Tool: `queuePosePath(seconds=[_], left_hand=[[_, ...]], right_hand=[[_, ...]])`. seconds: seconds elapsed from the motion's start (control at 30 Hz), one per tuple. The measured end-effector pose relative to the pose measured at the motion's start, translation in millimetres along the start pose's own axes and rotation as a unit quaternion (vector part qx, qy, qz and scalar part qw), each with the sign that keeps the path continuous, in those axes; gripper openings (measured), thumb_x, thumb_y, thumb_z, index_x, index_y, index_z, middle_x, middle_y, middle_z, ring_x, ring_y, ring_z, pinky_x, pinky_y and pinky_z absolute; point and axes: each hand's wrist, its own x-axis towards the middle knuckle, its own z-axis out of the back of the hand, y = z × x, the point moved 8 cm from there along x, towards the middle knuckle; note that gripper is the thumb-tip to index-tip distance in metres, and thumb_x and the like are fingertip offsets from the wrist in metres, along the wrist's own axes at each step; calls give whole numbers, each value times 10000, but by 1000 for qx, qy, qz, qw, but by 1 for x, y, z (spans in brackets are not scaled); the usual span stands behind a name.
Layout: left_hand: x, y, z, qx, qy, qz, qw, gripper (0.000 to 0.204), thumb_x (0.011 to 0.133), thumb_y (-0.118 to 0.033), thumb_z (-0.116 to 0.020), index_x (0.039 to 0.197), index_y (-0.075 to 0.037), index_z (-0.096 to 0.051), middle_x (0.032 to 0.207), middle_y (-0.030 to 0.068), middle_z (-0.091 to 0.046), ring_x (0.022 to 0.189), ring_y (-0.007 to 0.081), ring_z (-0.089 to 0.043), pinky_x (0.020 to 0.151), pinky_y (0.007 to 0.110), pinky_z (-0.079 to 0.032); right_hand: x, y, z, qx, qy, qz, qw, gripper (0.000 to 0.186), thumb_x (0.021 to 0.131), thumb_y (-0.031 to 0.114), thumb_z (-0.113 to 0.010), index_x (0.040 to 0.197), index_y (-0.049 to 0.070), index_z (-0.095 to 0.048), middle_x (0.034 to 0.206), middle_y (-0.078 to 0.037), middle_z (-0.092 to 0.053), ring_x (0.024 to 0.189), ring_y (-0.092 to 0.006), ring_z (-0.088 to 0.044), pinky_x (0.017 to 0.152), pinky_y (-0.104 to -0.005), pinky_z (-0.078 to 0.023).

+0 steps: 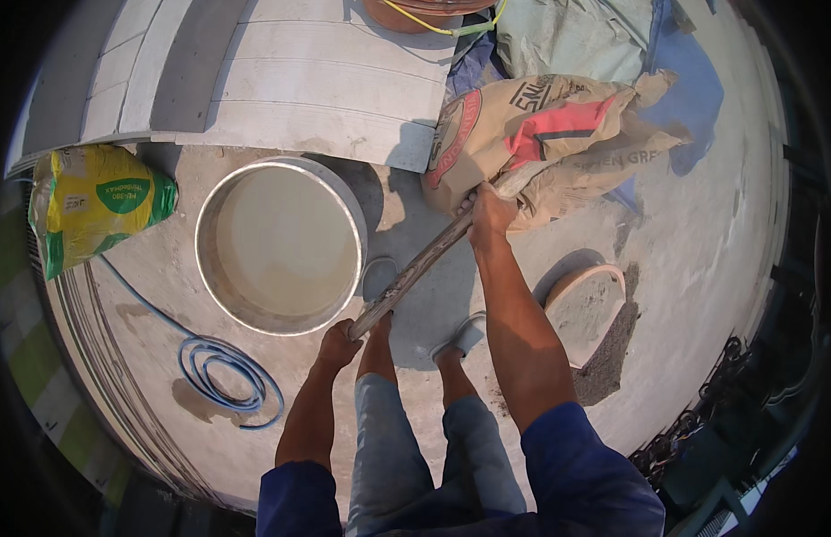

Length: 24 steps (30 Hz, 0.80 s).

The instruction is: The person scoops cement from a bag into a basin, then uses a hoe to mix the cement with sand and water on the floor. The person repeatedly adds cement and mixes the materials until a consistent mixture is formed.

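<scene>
A long, worn wooden pole [415,271] slants across in front of my legs, gripped in both hands. My left hand [342,343] is closed round its lower end. Farther up, my right hand [491,213] wraps round the pole. Beyond that hand a pale, thicker end [526,179] lies over the brown paper sacks [487,116]; whether it touches them I cannot tell. Left of the pole stands a big round metal pot [365,234], holding cloudy, greyish liquid [286,242].
A yellow-green bag [107,201] stands at the left, near a coiled blue hose [220,371]. White boards [335,85] form a raised platform at the back, with a yellow-handled bucket [424,16] on it. At the right, a round shallow pan [586,313] sits beside dark grit [612,358].
</scene>
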Motion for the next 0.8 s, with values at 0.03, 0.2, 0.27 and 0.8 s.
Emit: queuePosePath(seconds=[0.03,0.2,0.27,0.8], left_hand=[[-1,1,5,0,-4,12,1000,269,715,-124,-750,905,-23,-588,851,207,-651,860,413,-639,751,459,-506],[-73,-37,9,-25,93,70,993,233,733,-179,-733,865,-36,-604,750,189,-633,737,338,-655,687,422,-500],[-115,-70,17,-57,95,107,988,329,697,-230,-734,947,-35,-642,796,176,-657,775,309,-670,704,406,-514],[-211,-147,35,14,143,166,976,428,716,-317,-728,959,18,-614,805,236,-665,801,392,-672,713,445,-514]], right_hand=[[4,-3,-3,0,5,3,1000,60,814,29,-617,806,-13,-574,621,-72,-543,428,-177,-518,394,-327,-428],[-1,-12,1,-102,1,-100,990,126,849,92,-601,782,-11,-573,619,-78,-533,449,-193,-524,406,-360,-438],[0,-3,-2,-102,59,-86,989,139,845,112,-570,790,-15,-578,611,-80,-519,441,-191,-518,405,-362,-446],[-25,-6,33,-166,31,-137,976,126,782,94,-609,801,-28,-587,626,-83,-547,464,-205,-548,417,-342,-462]])
